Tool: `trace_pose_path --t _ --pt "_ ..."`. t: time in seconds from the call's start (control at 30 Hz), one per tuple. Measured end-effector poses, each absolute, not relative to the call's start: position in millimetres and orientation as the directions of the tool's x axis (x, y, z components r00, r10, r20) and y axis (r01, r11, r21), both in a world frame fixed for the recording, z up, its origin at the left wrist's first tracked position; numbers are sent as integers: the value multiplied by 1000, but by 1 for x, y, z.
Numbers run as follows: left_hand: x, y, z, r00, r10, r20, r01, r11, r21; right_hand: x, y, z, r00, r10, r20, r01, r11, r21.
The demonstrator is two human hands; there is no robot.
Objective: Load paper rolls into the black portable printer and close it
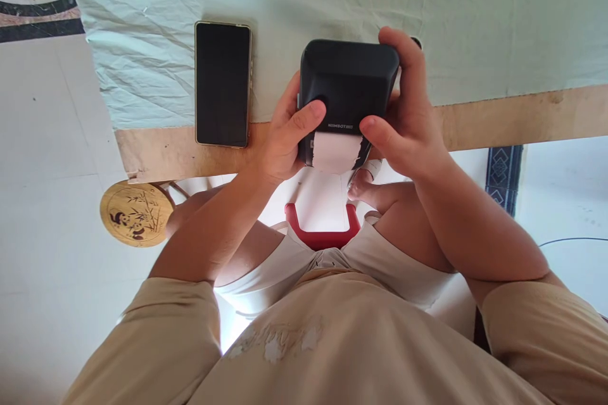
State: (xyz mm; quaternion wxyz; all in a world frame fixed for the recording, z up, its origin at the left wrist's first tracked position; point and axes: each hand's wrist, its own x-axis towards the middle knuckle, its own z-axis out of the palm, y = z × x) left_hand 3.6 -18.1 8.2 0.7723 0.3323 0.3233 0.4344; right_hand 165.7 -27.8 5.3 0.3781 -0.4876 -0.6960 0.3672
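Observation:
A black label printer (349,85) marked NIIMBOT is held up over the table's near edge, between both hands. From its near end sticks out a short piece of white paper (336,150). My left hand (289,133) is closed on the printer's left side, its thumb lying on top. On the other side, my right hand (408,114) grips it, thumb at the near right corner and a finger at the far right corner. The remaining fingers are partly hidden. A small dark object (417,42) shows just behind the right hand; its kind cannot be made out.
A phone (223,83) with a dark screen lies left of the printer, reaching over the table's wooden edge (517,115). Pale green cloth (498,25) covers the table. Below are a round wooden stool (137,214) with a panda picture and a red U-shaped piece (327,239) between the legs.

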Motion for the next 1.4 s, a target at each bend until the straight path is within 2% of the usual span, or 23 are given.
trace_pose_path --t 0.07,0.13,0.23,0.47,0.77,0.93,1.03,1.2,1.4 --pt "5 -18 7 399 892 -213 -466 398 790 166 -26 4 -278 954 112 271 190 -944" --pt "5 -17 6 396 895 -206 -473 391 790 165 -25 3 -291 952 93 214 159 -964" --pt "3 -17 4 418 890 -182 -469 383 796 165 -24 2 -285 954 93 227 162 -960" --pt "-2 -16 3 442 868 -226 -449 433 782 164 -24 3 -289 954 77 220 144 -965" --pt "1 -16 7 436 870 -229 -457 433 777 164 -22 0 -307 947 98 145 148 -978" --pt "6 -14 8 461 856 -232 -555 482 678 167 -25 2 -260 963 75 186 127 -974" --pt "6 -13 7 450 852 -268 -594 510 622 169 -28 6 -193 976 99 270 150 -951" --pt "3 -13 -2 468 834 -291 -561 535 632 169 -31 13 -127 974 188 412 224 -883" --pt "4 -13 -5 421 862 -282 -556 492 670 171 -30 15 -242 958 150 470 252 -846"
